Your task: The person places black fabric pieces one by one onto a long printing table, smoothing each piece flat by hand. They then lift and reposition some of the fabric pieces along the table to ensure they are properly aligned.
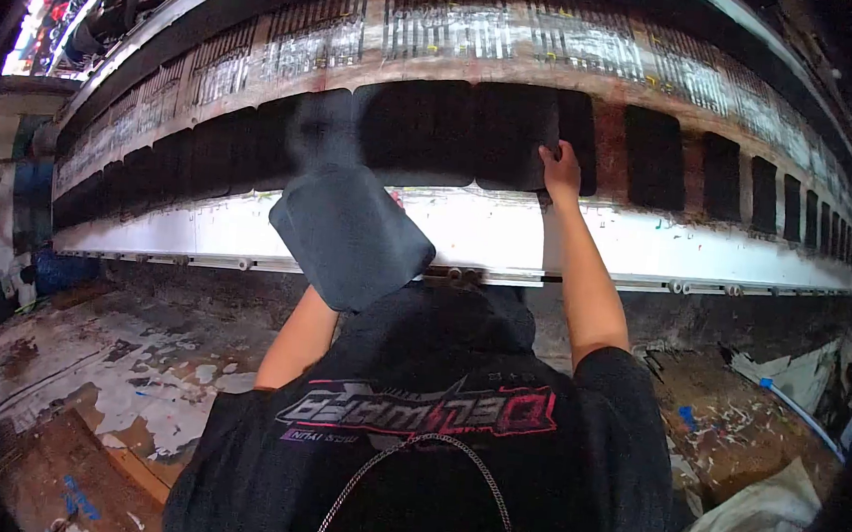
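Note:
My right hand (pixel 560 173) is closed in a pinch at the edge of a black rectangular panel (pixel 513 138) with rounded corners, which looks like cloth. That panel lies on a long table and overlaps another black piece (pixel 579 128) on its right. A dark grey panel (pixel 353 235), or a stack of them, is raised and tilted over the table's near edge. My left forearm (pixel 298 341) reaches beneath it and appears to support it. The fingers of my left hand are hidden under this panel.
Black panels (pixel 220 155) run side by side to the left, and spaced ones (pixel 655 159) continue right. A white strip and metal rail (pixel 705 287) border the table's near side. A blue-ended tube (pixel 802 416) and pale cloth (pixel 740 531) are on the stained floor at right.

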### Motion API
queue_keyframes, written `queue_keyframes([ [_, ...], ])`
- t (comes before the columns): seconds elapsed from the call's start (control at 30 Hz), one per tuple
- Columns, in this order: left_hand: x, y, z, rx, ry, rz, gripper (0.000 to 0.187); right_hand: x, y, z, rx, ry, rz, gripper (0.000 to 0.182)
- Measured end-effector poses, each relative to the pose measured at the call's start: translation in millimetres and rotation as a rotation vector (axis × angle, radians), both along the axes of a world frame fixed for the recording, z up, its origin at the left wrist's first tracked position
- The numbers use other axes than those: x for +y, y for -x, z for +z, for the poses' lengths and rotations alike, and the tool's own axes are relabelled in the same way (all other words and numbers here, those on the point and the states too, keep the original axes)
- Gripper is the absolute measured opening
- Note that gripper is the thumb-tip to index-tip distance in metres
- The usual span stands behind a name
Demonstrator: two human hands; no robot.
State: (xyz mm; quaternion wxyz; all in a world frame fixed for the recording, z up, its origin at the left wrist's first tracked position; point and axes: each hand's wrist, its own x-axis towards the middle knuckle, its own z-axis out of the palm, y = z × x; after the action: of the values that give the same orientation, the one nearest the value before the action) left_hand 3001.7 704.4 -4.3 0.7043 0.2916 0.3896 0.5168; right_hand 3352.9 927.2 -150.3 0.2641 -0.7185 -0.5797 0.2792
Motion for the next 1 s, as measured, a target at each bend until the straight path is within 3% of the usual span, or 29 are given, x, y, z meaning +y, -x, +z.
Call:
queue_keyframes([
  [0.03,0.6,-1.4,5.7,-0.048,0.006,0.008,0.052,-3.6,1.6,7.2,-0.005,-0.005,-0.002,0.053],
  [0.1,3.9,-4.6,16.7,-0.135,0.011,0.010,0.052,-13.2,6.6,21.3,-0.112,-0.258,-0.075,0.049],
  [0.2,16.5,-12.6,30.3,-0.259,0.007,-0.012,0.052,-43.8,38.3,74.6,-0.192,-0.415,0.000,0.047],
  [0.23,20.4,-13.7,26.7,-0.261,0.008,-0.012,0.052,-57.0,57.9,91.5,0.175,-0.118,0.060,0.046],
  [0.3,34.4,-20.8,16.4,0.190,-0.143,-0.167,0.052,-93.8,89.5,123.6,0.540,0.238,0.261,0.046],
  [0.33,40.4,-27.5,12.0,0.187,-0.143,-0.170,0.052,-109.1,96.6,107.0,0.672,0.308,0.370,0.046],
  [0.4,49.2,-40.7,6.4,-0.405,0.159,0.007,0.045,-130.6,104.4,130.0,0.425,0.303,0.437,0.037],
  [0.53,45.4,-52.2,4.6,-0.219,0.012,-0.079,0.049,-130.9,80.1,142.1,0.309,0.194,0.392,0.037],
  [0.6,39.3,-45.2,-25.5,0.065,0.169,-0.189,0.053,-127.4,63.2,146.2,0.236,0.178,0.387,0.039],
  [0.63,42.8,-52.3,-24.9,0.067,0.170,-0.190,0.053,-125.3,53.8,149.4,0.246,0.152,0.365,0.039],
  [0.73,53.8,-84.7,-25.0,-0.143,0.201,-0.196,0.054,-111.0,15.6,150.2,0.280,0.145,0.338,0.036],
  [0.83,68.9,-131.0,-26.8,-0.322,0.216,-0.131,0.054,-82.9,-33.1,134.3,0.455,-0.020,0.127,0.033],
  [0.87,74.5,-148.8,-29.5,-0.381,0.220,-0.112,0.054,-69.9,-56.0,126.8,0.449,-0.015,0.124,0.033],
  [0.93,82.3,-177.2,-33.5,-0.490,0.237,-0.070,0.055,-36.6,-106.9,107.2,0.343,-0.285,-0.027,0.033],
  [1.0,86.9,-199.9,-38.5,-0.573,0.250,-0.034,0.055,-4.1,-170.1,82.0,0.255,-0.290,-0.016,0.033],
])
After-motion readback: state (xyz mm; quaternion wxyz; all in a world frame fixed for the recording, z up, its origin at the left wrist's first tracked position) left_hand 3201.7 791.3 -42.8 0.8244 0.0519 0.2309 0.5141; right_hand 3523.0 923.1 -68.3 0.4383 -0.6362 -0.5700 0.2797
